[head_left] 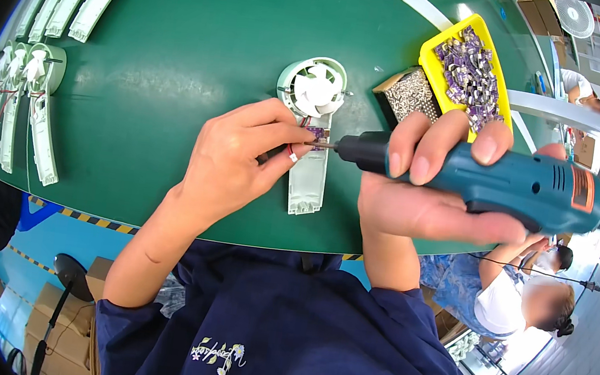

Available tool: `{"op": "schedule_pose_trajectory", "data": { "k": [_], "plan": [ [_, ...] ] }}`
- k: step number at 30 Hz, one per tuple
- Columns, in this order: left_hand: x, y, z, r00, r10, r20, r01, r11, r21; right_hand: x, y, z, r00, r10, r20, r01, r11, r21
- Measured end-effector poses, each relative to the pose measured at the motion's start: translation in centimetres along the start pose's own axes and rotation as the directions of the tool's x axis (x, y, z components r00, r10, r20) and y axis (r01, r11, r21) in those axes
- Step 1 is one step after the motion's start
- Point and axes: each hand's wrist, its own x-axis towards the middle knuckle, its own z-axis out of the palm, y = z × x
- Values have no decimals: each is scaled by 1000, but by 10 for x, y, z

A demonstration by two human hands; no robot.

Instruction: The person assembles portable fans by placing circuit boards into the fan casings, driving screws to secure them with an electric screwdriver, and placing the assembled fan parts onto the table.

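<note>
My right hand is wrapped round a teal electric screwdriver, held level with its bit pointing left. The bit's tip reaches a small purple circuit board on a pale green handheld fan half. My left hand is closed, its fingertips pressed against that board beside the bit. Below those fingertips hangs a small white wire connector on thin leads. White blades sit in the fan's round head, which faces up on the table. The screw under the bit, if any, is too small to make out.
A yellow tray of purple circuit boards stands on the green table at the far right. Next to it is an open box of small screws. Several fan halves lie at the left. Other people sit at the right.
</note>
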Motion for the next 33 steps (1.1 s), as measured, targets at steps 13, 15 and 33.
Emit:
{"op": "schedule_pose_trajectory", "data": {
  "k": [13,15,33],
  "plan": [
    [0,-3,1,999,50,-6,-50,998,38,-17,-13,4,973,-177,149,183,983,-30],
    [-1,-3,2,999,53,-6,-53,998,41,-19,-12,3,970,-184,157,186,982,-4],
    [-5,2,12,991,1,-135,4,999,41,-33,6,9,950,-214,228,213,977,30]
  ]
}}
